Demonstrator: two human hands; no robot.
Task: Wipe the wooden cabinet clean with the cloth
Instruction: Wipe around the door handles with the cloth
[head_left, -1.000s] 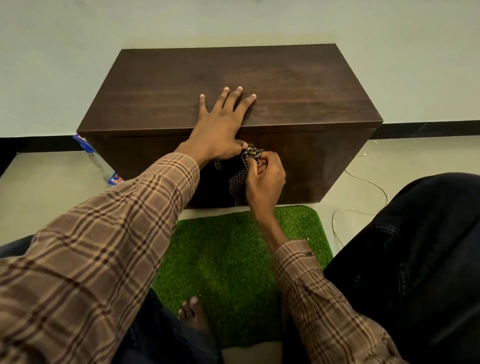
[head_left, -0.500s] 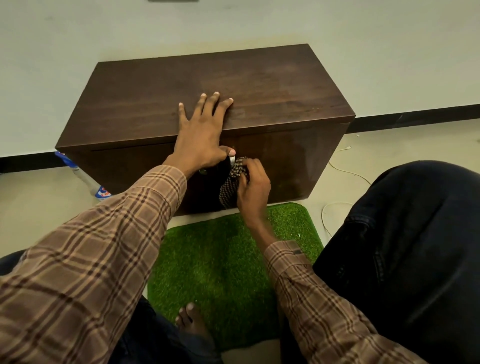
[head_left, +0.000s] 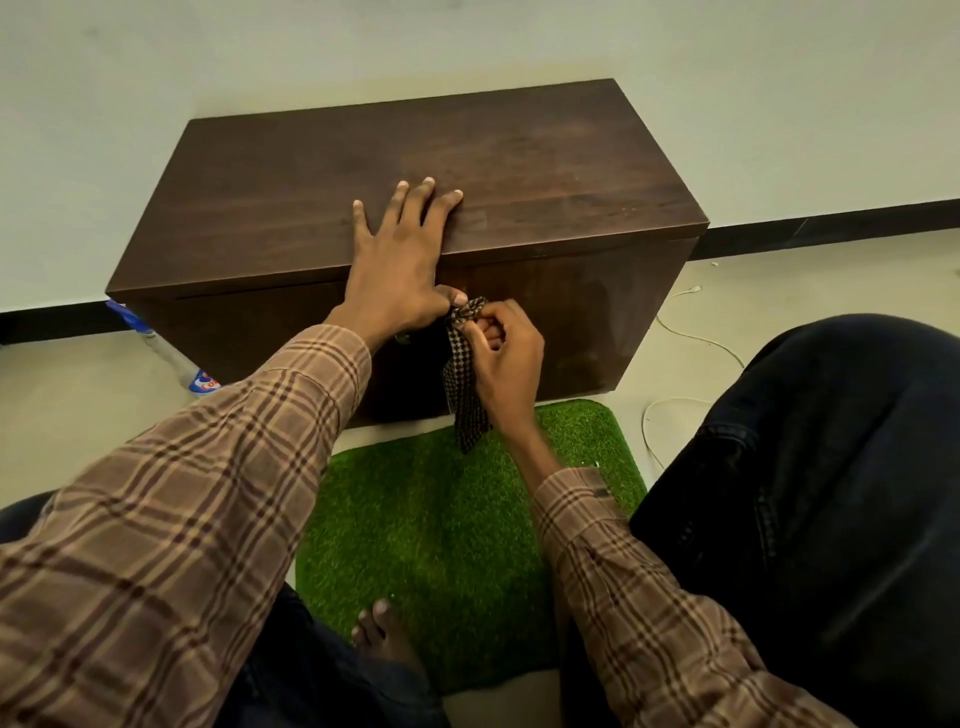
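A dark brown wooden cabinet (head_left: 519, 171) stands on the floor against the pale wall. My left hand (head_left: 400, 270) lies flat on its top at the front edge, fingers spread, thumb hooked over the edge. My right hand (head_left: 506, 353) is in front of the cabinet's front face, just below the top edge, closed on a dark checked cloth (head_left: 462, 379). The cloth's upper end is bunched at my fingertips, beside my left thumb. Its loose tail hangs down past the cabinet's base.
A green artificial-grass mat (head_left: 447, 525) lies in front of the cabinet, with bare toes (head_left: 379, 623) at its near edge. A plastic bottle (head_left: 176, 364) lies by the cabinet's left side. A thin white cable (head_left: 696, 338) runs on the floor at the right, beside my dark-trousered knee (head_left: 841, 467).
The view has shifted, so the cabinet sits differently in frame. My right hand stays at the front face under the top edge, and more of the cloth now hangs loose below it.
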